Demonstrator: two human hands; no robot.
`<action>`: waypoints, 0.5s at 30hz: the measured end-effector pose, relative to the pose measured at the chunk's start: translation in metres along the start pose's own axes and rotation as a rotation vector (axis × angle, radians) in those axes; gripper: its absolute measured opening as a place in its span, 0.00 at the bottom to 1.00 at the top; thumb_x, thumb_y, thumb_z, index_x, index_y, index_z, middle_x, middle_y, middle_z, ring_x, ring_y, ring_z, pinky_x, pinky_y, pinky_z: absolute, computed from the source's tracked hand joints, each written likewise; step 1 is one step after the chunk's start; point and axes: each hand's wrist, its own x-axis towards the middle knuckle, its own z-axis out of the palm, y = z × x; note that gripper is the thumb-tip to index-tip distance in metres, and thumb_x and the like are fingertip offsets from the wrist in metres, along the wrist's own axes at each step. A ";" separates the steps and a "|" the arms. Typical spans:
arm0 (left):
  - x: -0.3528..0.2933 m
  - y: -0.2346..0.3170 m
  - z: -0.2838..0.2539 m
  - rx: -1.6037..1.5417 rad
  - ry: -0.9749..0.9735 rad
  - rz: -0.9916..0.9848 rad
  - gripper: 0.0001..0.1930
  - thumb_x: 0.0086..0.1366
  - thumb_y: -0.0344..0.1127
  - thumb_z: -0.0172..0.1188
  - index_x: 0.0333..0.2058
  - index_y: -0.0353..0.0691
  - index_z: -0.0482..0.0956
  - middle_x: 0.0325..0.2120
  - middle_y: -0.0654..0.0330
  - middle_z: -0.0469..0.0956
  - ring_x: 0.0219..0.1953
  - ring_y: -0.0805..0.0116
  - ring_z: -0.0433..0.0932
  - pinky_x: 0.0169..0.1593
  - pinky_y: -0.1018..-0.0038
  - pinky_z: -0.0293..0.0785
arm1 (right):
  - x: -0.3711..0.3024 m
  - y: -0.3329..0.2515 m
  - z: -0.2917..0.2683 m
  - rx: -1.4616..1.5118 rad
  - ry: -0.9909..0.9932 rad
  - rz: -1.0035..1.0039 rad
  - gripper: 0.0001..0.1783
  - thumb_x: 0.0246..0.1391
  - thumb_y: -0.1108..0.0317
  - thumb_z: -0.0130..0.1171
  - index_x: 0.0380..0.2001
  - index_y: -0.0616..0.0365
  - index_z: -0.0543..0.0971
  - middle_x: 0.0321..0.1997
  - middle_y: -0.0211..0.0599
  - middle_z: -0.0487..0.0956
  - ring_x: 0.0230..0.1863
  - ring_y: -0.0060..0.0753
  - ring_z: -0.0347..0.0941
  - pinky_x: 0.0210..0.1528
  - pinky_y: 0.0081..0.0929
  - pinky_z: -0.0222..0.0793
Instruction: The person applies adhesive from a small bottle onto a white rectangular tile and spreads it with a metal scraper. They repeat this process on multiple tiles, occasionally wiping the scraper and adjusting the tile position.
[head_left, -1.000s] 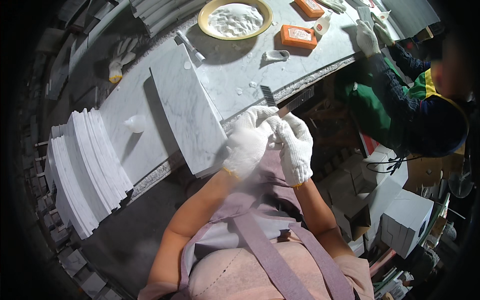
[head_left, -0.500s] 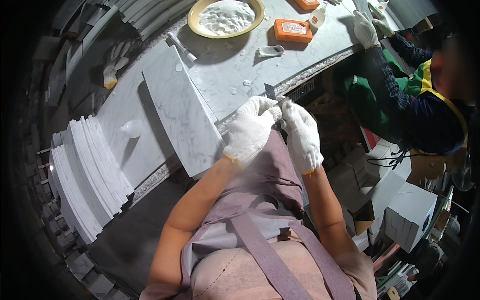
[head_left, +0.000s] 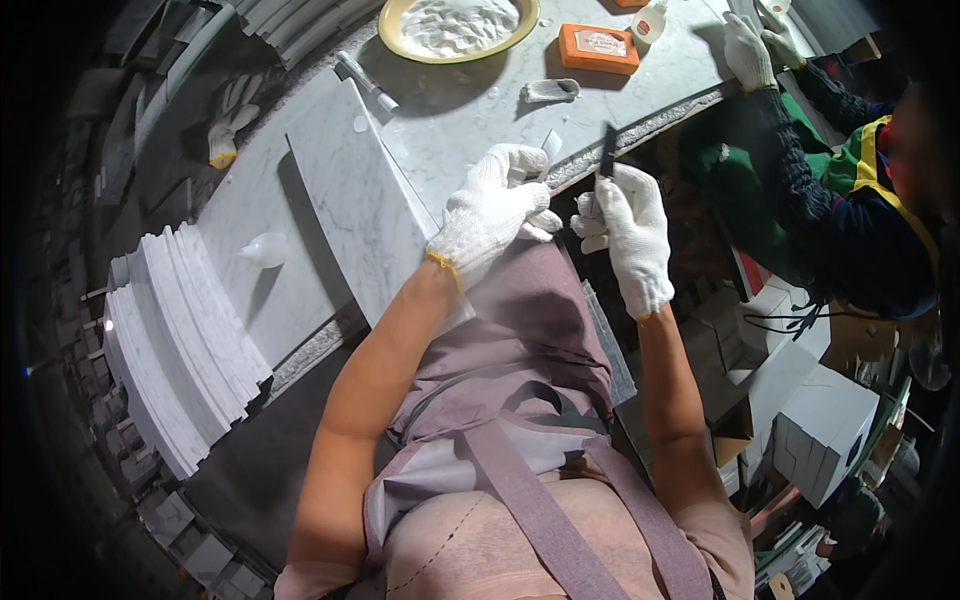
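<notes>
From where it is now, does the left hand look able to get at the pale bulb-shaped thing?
Probably not straight across: the marble piece lies between the left hand and the pale bulb-shaped thing. That hand also appears to grip a thin strip.

Both forearms (head_left: pixel 375 365) reach forward, the left grip (head_left: pixel 492 208) and right grip (head_left: pixel 634 228) curled, just apart.

Between the left hand (head_left: pixel 495 210) and the right hand (head_left: pixel 634 230), one narrow gap is free. Ahead of the right hand, its dark blade (head_left: pixel 608 150) sticks out. Just left of the left hand, a marble slab (head_left: pixel 350 190) blocks passage. Beyond both hands, the table (head_left: pixel 460 115) offers bare room up to the orange box (head_left: pixel 598 50).
</notes>
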 end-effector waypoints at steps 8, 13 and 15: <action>0.011 -0.005 -0.013 -0.005 0.020 0.027 0.26 0.68 0.27 0.63 0.61 0.29 0.64 0.49 0.46 0.79 0.36 0.64 0.86 0.35 0.73 0.86 | 0.035 0.020 0.008 -0.859 -0.032 -0.467 0.20 0.69 0.69 0.59 0.63 0.52 0.79 0.45 0.32 0.83 0.35 0.19 0.79 0.39 0.18 0.78; 0.007 -0.017 -0.015 -0.120 0.081 0.015 0.23 0.69 0.23 0.59 0.60 0.28 0.63 0.46 0.45 0.79 0.36 0.62 0.86 0.36 0.72 0.86 | 0.038 0.019 0.009 -0.698 0.004 -0.414 0.21 0.67 0.70 0.59 0.62 0.50 0.81 0.33 0.30 0.80 0.30 0.18 0.76 0.34 0.19 0.74; 0.005 -0.019 -0.013 -0.126 0.107 0.031 0.22 0.69 0.22 0.58 0.59 0.28 0.63 0.45 0.45 0.80 0.36 0.62 0.86 0.36 0.72 0.86 | 0.033 0.014 0.014 -0.767 -0.055 -0.428 0.21 0.66 0.70 0.60 0.61 0.50 0.81 0.33 0.33 0.81 0.31 0.23 0.78 0.36 0.23 0.75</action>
